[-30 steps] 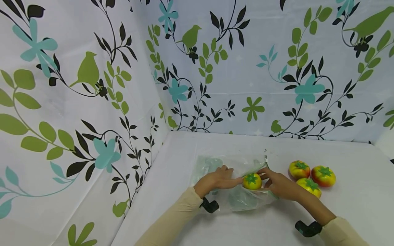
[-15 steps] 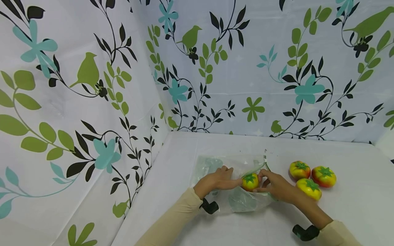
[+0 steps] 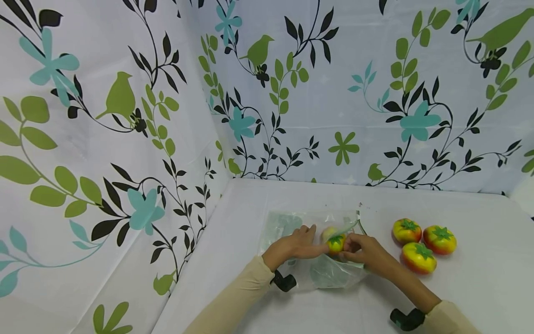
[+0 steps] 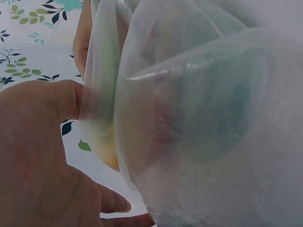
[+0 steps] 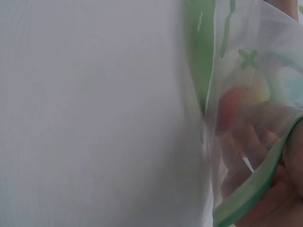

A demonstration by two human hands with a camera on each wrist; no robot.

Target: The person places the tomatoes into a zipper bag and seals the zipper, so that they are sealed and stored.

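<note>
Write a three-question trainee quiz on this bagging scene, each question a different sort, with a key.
1. True or false: three tomatoes lie loose on the white table, clear of the plastic bag.
2. Multiple choice: the tomato at the bag mouth is held by A) the left hand alone, B) the right hand, C) neither hand.
3. Fill in: the left hand rests on top of the ____.

Key:
1. True; they sit in a cluster to the right of the bag.
2. B; the fingers of the right hand wrap that tomato while the left hand's fingertips meet it from the other side.
3. Plastic bag.
</note>
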